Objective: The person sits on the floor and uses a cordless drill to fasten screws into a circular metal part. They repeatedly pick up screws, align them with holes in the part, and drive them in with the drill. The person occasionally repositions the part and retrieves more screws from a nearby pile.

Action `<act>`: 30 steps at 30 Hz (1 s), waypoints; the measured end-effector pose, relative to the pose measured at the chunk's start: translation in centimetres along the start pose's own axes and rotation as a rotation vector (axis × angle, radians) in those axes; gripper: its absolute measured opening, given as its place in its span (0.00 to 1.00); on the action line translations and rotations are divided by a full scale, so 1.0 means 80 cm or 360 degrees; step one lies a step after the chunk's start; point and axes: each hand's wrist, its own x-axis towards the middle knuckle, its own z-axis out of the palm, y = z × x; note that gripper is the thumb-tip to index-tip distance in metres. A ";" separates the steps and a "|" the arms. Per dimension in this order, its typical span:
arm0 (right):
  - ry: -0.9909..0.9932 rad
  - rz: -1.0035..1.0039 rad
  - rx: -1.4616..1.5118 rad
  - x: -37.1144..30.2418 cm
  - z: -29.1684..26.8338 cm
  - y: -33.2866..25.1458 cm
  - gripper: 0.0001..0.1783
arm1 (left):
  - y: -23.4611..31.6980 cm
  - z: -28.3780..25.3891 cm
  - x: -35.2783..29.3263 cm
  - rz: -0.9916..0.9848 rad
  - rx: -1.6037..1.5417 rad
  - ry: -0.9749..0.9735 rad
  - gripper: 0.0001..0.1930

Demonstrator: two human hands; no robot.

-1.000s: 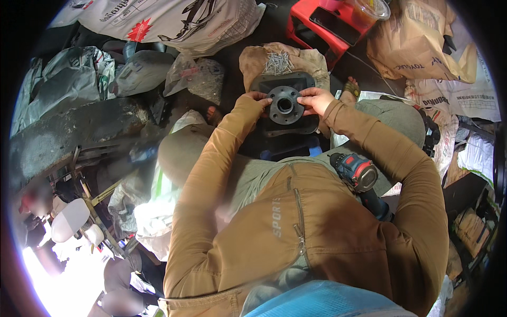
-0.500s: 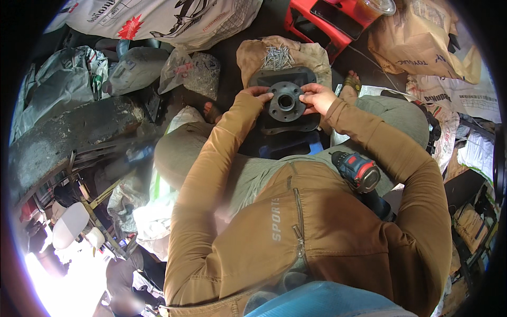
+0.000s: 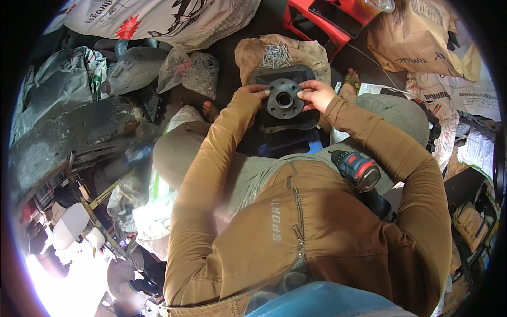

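Observation:
Between my hands is a dark round flange [image 3: 274, 109] with a raised hollow hub and several small holes around its rim. My left hand [image 3: 255, 91] grips its left edge with thumb and fingers. On the opposite edge, my right hand [image 3: 316, 96] pinches it the same way. Under the flange sits a black square-cornered housing [image 3: 300, 75], partly hidden by it; whether the two touch I cannot tell. A pile of silver screws [image 3: 275, 55] lies on a brown cloth [image 3: 309, 51] just beyond the housing.
A cordless drill [image 3: 357, 170] rests by my right thigh. Beyond the cloth at right stands a red stool [image 3: 343, 37] bearing a phone [image 3: 338, 17] and a lidded cup [image 3: 381, 4]. A clear bag of grey bits [image 3: 202, 74] stands far left, a brown paper bag [image 3: 406, 39] far right.
The flange has turned a little between my fingers, and its rim holes sit at a different angle. Both hands keep nearly the same place.

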 end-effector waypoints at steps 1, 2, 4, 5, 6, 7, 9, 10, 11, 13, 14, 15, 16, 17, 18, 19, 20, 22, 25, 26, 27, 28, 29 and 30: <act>0.0003 -0.0002 0.0005 0.000 0.000 0.000 0.20 | 0.000 0.000 0.000 -0.0024 -0.0044 -0.0016 0.14; 0.0004 -0.0009 0.0013 -0.001 0.001 0.001 0.20 | 0.000 -0.001 0.000 -0.0014 -0.0045 -0.0028 0.14; 0.0009 -0.0019 0.0030 -0.001 0.002 0.001 0.20 | 0.000 -0.003 0.000 -0.0037 -0.0034 -0.0042 0.14; 0.0004 -0.0025 0.0018 -0.001 0.002 0.001 0.21 | 0.000 -0.004 -0.001 -0.0040 -0.0049 -0.0052 0.14; 0.0002 -0.0030 0.0008 -0.001 0.002 0.001 0.21 | 0.001 -0.004 -0.001 -0.0047 -0.0062 -0.0053 0.14; 0.0010 -0.0034 -0.0002 -0.001 0.002 0.001 0.21 | 0.001 -0.005 -0.001 -0.0043 -0.0077 -0.0054 0.14; 0.0001 -0.0043 -0.0034 -0.001 0.002 0.000 0.21 | 0.001 -0.005 -0.002 -0.0028 -0.0055 -0.0048 0.14; 0.0003 -0.0047 -0.0051 -0.001 0.002 -0.001 0.21 | 0.002 -0.005 -0.002 -0.0015 -0.0046 -0.0055 0.14; -0.0006 -0.0028 -0.0067 -0.001 0.001 -0.002 0.21 | 0.002 -0.005 -0.002 -0.0026 -0.0046 -0.0048 0.14; -0.0024 0.0013 -0.0098 -0.001 0.000 -0.003 0.20 | 0.003 -0.005 -0.003 -0.0049 -0.0052 -0.0056 0.14; -0.0030 0.0011 -0.0104 -0.001 -0.001 -0.003 0.20 | 0.004 -0.005 -0.004 -0.0070 -0.0059 -0.0070 0.14; -0.0036 0.0009 -0.0110 -0.001 -0.001 -0.004 0.20 | 0.004 -0.006 -0.005 -0.0091 -0.0067 -0.0088 0.15; -0.0042 0.0006 -0.0115 -0.001 -0.001 -0.004 0.20 | 0.005 -0.006 -0.005 -0.0112 -0.0074 -0.0105 0.15; -0.0044 0.0007 -0.0108 -0.001 -0.001 -0.004 0.20 | 0.005 -0.006 -0.006 -0.0112 -0.0052 -0.0086 0.15; -0.0046 0.0006 -0.0103 -0.001 -0.001 -0.004 0.20 | 0.005 -0.006 -0.007 -0.0111 -0.0029 -0.0065 0.15; -0.0043 0.0006 -0.0090 -0.001 -0.001 -0.004 0.20 | 0.005 -0.006 -0.007 -0.0095 -0.0022 -0.0057 0.15; -0.0043 0.0001 -0.0106 -0.001 -0.001 -0.004 0.20 | 0.005 -0.005 -0.008 -0.0106 -0.0003 -0.0038 0.15; -0.0026 -0.0002 -0.0117 -0.002 0.000 -0.005 0.20 | 0.005 -0.004 -0.008 -0.0104 0.0004 -0.0026 0.15; -0.0031 0.0001 -0.0072 -0.002 0.001 -0.005 0.20 | 0.004 -0.002 -0.007 -0.0040 -0.0019 -0.0020 0.15; -0.0031 0.0001 -0.0077 -0.002 0.001 -0.005 0.20 | 0.004 -0.001 -0.007 -0.0034 -0.0044 -0.0013 0.15; -0.0029 0.0001 -0.0073 -0.002 0.001 -0.005 0.20 | 0.003 0.000 -0.007 -0.0028 -0.0069 -0.0005 0.15; -0.0028 -0.0001 -0.0056 -0.002 0.001 -0.005 0.20 | 0.003 0.000 -0.007 -0.0022 -0.0095 0.0002 0.15; -0.0029 0.0005 -0.0058 -0.002 0.001 -0.004 0.20 | 0.002 0.001 -0.006 -0.0009 -0.0087 0.0008 0.15; -0.0031 0.0007 -0.0048 -0.001 0.001 -0.004 0.20 | 0.002 0.002 -0.006 0.0004 -0.0079 0.0014 0.15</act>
